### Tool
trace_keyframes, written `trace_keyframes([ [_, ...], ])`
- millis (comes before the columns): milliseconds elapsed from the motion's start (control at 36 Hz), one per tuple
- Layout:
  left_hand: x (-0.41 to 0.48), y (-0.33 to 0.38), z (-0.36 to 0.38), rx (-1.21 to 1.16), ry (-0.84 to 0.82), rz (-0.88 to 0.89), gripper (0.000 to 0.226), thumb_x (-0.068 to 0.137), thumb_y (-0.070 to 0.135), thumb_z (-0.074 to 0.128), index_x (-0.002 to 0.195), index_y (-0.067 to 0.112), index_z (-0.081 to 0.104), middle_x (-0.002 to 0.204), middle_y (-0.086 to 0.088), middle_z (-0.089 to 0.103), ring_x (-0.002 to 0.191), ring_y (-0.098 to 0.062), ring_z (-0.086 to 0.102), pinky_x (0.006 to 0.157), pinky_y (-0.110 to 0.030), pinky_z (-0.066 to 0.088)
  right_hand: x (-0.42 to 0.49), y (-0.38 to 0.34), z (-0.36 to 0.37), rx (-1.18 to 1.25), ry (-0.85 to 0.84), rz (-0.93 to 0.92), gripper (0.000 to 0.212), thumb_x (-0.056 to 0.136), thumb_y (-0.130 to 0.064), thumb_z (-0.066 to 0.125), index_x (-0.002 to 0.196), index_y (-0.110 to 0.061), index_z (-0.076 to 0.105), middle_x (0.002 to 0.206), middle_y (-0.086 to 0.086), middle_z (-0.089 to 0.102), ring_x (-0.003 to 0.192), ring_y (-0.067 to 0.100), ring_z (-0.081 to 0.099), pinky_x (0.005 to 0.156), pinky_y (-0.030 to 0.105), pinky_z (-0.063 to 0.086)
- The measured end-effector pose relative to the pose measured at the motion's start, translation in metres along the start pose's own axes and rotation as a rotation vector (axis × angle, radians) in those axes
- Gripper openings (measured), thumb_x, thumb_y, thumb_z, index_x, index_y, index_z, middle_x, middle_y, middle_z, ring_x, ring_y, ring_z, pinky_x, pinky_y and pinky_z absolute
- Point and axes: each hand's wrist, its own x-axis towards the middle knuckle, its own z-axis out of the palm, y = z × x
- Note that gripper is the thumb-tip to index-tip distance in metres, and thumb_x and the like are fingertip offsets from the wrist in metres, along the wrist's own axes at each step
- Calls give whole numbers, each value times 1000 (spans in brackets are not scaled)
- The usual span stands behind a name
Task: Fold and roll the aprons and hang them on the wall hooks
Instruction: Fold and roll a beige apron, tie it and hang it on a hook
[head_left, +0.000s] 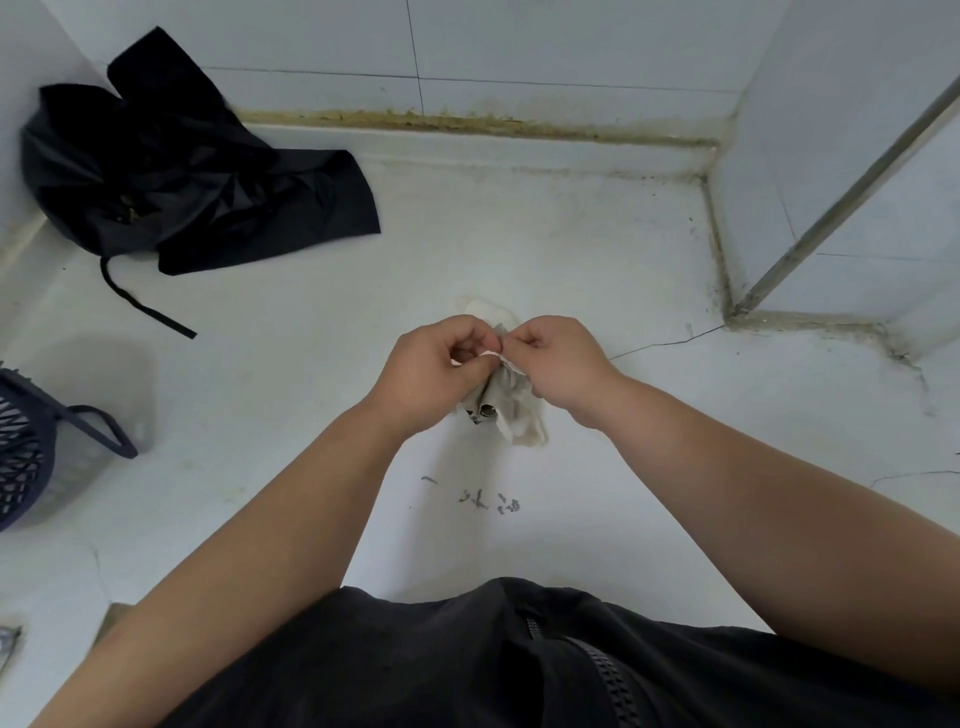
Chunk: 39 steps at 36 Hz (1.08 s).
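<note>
Apron (176, 171) lying crumpled upper left, strap (140, 306) trailing toward centre, well apart from nearer left hand (431, 374) and right hand (561, 364), both pinching grey scrap (506, 405).

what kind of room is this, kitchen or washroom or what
Probably a back-kitchen or utility area, though not certain: a white counter meets tiled walls with grimy sealant along the joint, a crumpled black apron lies in the left corner, and a dark plastic basket stands at the left edge.
</note>
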Motion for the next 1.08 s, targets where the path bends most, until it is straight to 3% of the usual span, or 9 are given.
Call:
trace_keyframes([
  [167,-2,-3,3,-33,29,7,17,89,11,64,80,27,62,75,13,62,66,-3,55,59,-13,44,-9,-4,-2,-254,-78,-136,35,101,-17,39,66,-13,45,62,-1,42,57,12,37,53,26,28],
  [278,-1,-3,2,-38,32,10,16,90,10,63,81,24,62,76,9,63,68,-5,55,64,-17,45,-10,-2,1,-333,-143,-183,21,96,-12,40,93,-2,59,68,-2,47,67,16,46,60,27,34],
  [417,-4,-1,-3,-121,-18,11,18,92,5,60,86,22,63,78,9,64,67,1,56,68,-10,44,-10,4,0,-323,-66,-224,28,98,-18,47,70,-14,51,59,-7,41,61,14,40,53,20,30],
  [500,-5,-3,-2,-54,14,1,18,90,8,62,88,26,60,80,13,62,70,5,56,67,-10,45,-11,4,-1,-331,-73,-212,23,99,-19,45,88,-5,60,70,-1,50,73,19,46,59,27,28],
  [611,-7,-5,3,19,129,-16,16,88,11,63,86,24,54,82,9,63,74,-2,58,63,-8,43,-8,-3,-4,-179,-206,-82,20,98,-21,46,89,-8,59,71,-4,48,70,16,46,71,29,45],
  [667,-8,-6,6,48,154,5,15,88,9,62,86,22,54,87,7,63,77,-4,60,64,-8,42,-6,-6,-8,-19,-291,53,19,98,-20,48,81,-14,56,68,-1,46,62,15,46,64,30,50],
  [833,-9,-16,13,162,212,187,18,84,-5,62,85,11,70,92,15,49,85,-6,57,76,-19,50,-7,-4,-12,174,-407,218,23,98,-20,49,76,-16,52,65,3,43,52,15,41,49,25,47],
  [972,-8,-22,13,265,252,333,16,78,13,68,91,13,78,96,7,52,86,1,50,78,-4,39,-5,-1,-15,237,-393,226,22,98,-16,48,76,-13,51,65,2,42,51,14,39,45,22,41],
  [1083,-7,-24,12,332,285,375,12,74,19,72,82,12,79,92,-4,61,84,-6,51,73,-13,41,-4,-3,-15,248,-399,233,21,98,-12,46,78,-11,53,63,1,42,52,13,37,46,22,37],
])
